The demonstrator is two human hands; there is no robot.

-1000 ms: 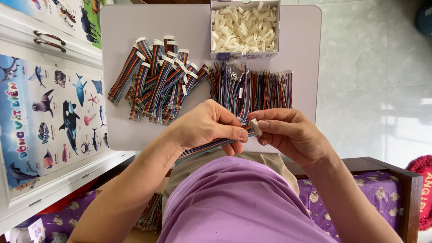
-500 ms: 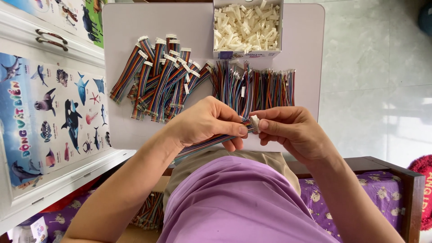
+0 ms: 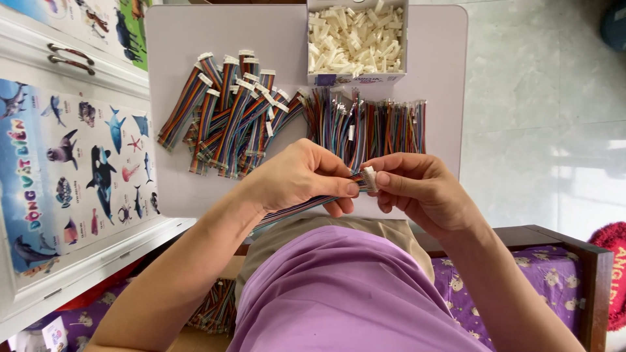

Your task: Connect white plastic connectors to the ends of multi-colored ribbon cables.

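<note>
Open cardboard box at the bench far edge: full of loose white connector housings. Our left hand is pinched shut on a rainbow ribbon cable; our right hand is clamped on its white end connector, held above the bench's near edge.

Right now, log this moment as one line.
left hand: pinches ribbon cable | right hand: holds white connector at cable end | table: cable piles, connector box
</note>
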